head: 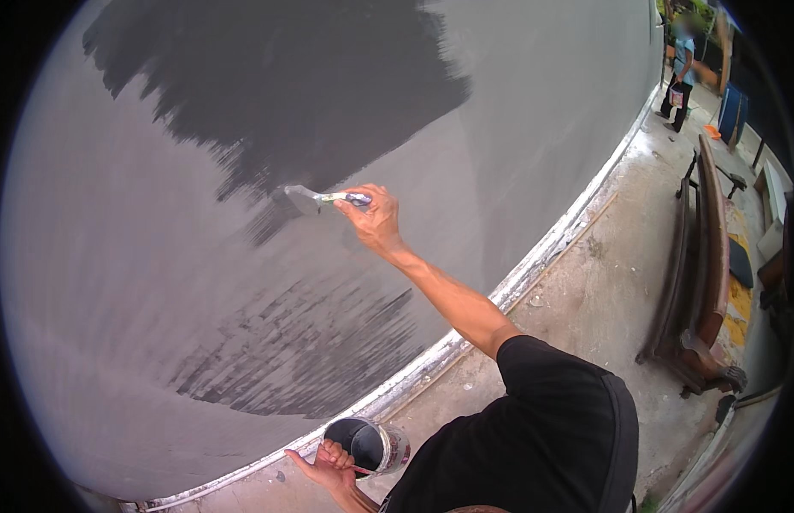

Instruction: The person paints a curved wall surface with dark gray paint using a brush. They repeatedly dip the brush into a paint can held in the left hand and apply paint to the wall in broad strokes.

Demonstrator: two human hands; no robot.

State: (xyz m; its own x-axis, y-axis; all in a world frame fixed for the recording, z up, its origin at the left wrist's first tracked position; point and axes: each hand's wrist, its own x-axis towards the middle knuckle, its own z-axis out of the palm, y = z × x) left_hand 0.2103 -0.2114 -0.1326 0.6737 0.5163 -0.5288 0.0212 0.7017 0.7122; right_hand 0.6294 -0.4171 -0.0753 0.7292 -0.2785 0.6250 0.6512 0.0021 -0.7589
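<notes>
My right hand grips the paint-marked handle of a flat paintbrush. The brush's broad pale end lies against the grey wall, at the lower tip of a large dark grey painted patch. Lower on the wall is a patch of streaky dark strokes. My left hand has its fingers curled at the rim and handle of a paint bucket, thumb pointing out to the left. Dark liquid shows inside the bucket, which hangs low beside the wall's foot.
A white-splashed ledge runs along the wall's foot, with a thin strip beside it on the concrete floor. A dark wooden bench stands at right. Farther off, a person holds a small bucket near a blue container.
</notes>
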